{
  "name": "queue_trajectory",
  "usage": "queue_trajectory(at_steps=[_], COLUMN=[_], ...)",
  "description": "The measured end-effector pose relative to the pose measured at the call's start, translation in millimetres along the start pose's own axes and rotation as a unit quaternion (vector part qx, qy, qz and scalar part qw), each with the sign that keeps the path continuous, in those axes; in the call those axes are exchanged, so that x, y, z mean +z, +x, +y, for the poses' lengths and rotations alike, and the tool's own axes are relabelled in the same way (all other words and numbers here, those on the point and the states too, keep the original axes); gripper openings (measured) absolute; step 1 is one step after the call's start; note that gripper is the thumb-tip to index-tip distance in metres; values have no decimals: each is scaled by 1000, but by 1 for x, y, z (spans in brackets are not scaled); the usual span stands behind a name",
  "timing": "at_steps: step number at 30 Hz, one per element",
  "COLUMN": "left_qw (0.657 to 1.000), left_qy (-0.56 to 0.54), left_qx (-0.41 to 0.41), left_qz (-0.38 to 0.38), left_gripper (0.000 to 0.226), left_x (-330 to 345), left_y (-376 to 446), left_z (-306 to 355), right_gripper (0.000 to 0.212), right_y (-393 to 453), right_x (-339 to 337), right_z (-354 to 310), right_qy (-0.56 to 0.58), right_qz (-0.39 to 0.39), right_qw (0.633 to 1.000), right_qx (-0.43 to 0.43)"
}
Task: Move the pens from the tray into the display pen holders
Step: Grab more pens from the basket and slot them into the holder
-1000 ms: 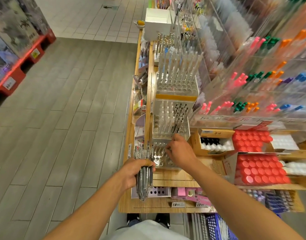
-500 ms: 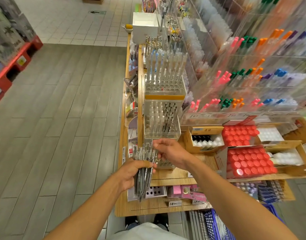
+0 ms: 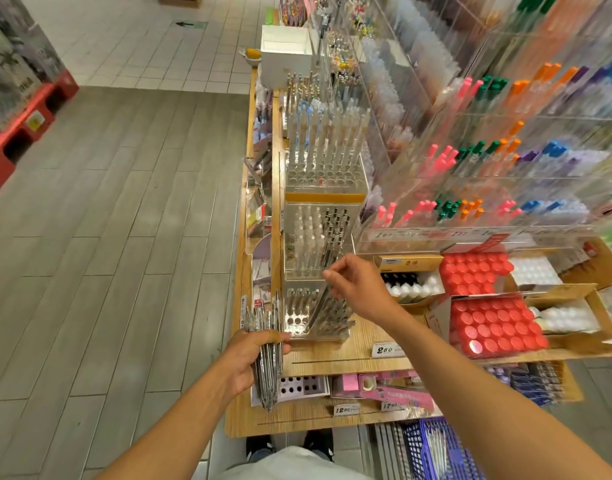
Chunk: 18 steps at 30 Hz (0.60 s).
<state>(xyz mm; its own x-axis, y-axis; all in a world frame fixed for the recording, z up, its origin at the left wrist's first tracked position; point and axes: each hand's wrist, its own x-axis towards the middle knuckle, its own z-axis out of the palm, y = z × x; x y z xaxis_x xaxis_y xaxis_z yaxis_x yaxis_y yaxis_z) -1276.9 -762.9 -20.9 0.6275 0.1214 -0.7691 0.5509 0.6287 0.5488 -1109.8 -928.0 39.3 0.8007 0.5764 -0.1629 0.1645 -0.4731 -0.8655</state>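
My left hand (image 3: 249,358) grips a thick bundle of clear-barrelled pens (image 3: 267,355), held upright beside the shelf's left front. My right hand (image 3: 358,284) pinches a single pen (image 3: 319,308) by its top end; the pen slants down and left into the nearest clear display pen holder (image 3: 315,315), which has several pens standing on its right side and open holes on its left. Behind it stands a second clear holder (image 3: 315,240) with black-tipped pens. No tray is in sight.
A taller holder of white pens (image 3: 323,157) stands further back. Boxes of red-capped bottles (image 3: 491,327) sit to the right on the wooden shelf (image 3: 332,362). Acrylic racks of coloured markers (image 3: 470,161) rise at the right. Open floor (image 3: 107,237) lies to the left.
My right hand drew one pen from the bundle in my left hand and carried it up and right over the nearest holder. The left hand kept holding the bundle.
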Motion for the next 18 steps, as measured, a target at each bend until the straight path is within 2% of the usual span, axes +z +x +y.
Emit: queue_trajectory(at_steps=[2, 5, 12, 18], left_qw=[1000, 1000, 1000, 1000], left_qy=[-9, -15, 1, 18], left_qx=[-4, -10, -17, -17], left_qz=[3, 0, -2, -10], left_gripper=[63, 61, 50, 40], left_x=[-4, -8, -3, 6], left_y=[1, 1, -1, -3], left_z=[-2, -4, -5, -3], right_gripper=[10, 12, 5, 16], right_y=[0, -3, -8, -4], right_x=[7, 19, 31, 39], right_z=[3, 10, 22, 20], right_qy=[-118, -206, -310, -339], right_qz=[-19, -53, -87, -83], right_qw=[992, 973, 935, 929], right_qx=[-42, -87, -152, -118])
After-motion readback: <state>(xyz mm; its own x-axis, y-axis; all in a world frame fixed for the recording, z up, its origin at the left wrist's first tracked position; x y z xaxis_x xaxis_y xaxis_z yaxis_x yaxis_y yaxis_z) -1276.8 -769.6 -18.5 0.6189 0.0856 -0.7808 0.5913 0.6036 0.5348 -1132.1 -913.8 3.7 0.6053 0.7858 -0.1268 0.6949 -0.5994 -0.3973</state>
